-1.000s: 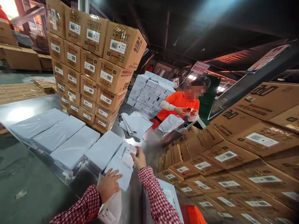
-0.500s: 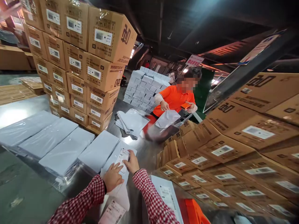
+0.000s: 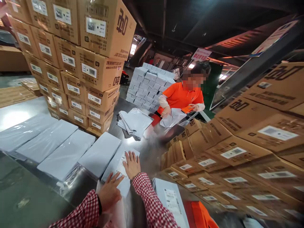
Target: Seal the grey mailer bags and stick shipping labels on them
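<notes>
Warehouse table (image 3: 147, 155); my right hand (image 3: 131, 164) presses flat on the label (image 3: 122, 163); left hand (image 3: 108, 191) spread on the white mailer (image 3: 116, 172).

Flat under the right hand (image 3: 132, 164): a label (image 3: 121, 164), itself on a parcel (image 3: 118, 171). Just left and nearer, on the same parcel's near end: the left hand (image 3: 109, 193). Left of both hands, side by side on the table (image 3: 23, 202): a row of wrapped packs (image 3: 64, 152). Beyond that row, far left: a tall carton stack (image 3: 78, 66). Straight ahead of the right hand: a loose pile of mailer bags (image 3: 135, 122); behind it, across the table, a co-worker (image 3: 182, 96). Right of the right hand: rows of cartons (image 3: 225, 155). Near right, beside the right sleeve: another labelled parcel (image 3: 171, 199).
</notes>
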`<act>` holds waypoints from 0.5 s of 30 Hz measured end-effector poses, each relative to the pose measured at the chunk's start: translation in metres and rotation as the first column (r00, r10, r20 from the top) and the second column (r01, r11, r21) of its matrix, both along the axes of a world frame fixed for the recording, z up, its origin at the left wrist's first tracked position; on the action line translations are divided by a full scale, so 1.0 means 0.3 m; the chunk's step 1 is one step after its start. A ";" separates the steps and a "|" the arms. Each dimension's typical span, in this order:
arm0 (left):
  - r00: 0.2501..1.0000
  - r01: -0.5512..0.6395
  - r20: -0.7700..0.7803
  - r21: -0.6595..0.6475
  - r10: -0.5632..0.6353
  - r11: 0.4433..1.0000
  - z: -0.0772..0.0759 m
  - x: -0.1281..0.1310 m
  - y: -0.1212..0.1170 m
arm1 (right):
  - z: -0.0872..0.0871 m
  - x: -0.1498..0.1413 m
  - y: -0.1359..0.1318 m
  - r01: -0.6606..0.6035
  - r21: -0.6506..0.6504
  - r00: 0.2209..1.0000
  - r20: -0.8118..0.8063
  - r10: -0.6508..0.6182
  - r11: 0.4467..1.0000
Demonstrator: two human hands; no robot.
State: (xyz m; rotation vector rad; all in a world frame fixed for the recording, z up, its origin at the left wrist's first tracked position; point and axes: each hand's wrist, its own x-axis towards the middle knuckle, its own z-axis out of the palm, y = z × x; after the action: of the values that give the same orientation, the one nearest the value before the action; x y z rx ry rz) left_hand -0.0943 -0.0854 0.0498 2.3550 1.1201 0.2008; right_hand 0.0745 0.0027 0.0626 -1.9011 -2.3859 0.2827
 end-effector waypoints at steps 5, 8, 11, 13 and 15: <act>1.000 -0.004 0.010 0.045 0.004 0.999 -0.036 0.004 -0.017 | 0.002 -0.046 -0.004 0.116 0.012 0.992 0.038 -0.117 0.993; 0.999 -0.003 0.033 0.080 0.001 0.997 -0.049 0.008 -0.030 | -0.002 -0.062 -0.019 0.037 -0.027 0.999 0.031 -0.036 0.999; 0.995 0.010 0.095 0.075 -0.017 0.997 -0.077 -0.011 -0.061 | 0.005 -0.051 -0.013 0.034 -0.102 0.999 0.026 -0.032 0.994; 0.983 -0.036 0.182 0.097 0.018 0.995 -0.097 -0.057 -0.082 | 0.016 -0.054 -0.008 0.116 -0.114 0.993 0.027 -0.114 0.987; 0.957 -0.166 0.262 0.136 0.126 0.977 -0.099 -0.138 -0.085 | 0.020 -0.087 -0.020 0.175 -0.066 0.984 0.027 -0.174 0.982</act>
State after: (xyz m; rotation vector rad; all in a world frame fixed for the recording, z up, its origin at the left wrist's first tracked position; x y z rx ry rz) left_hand -0.1357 -0.1111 0.0201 2.2984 1.1883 0.6451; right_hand 0.0484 -0.0033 0.0685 -2.1362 -2.2296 0.3365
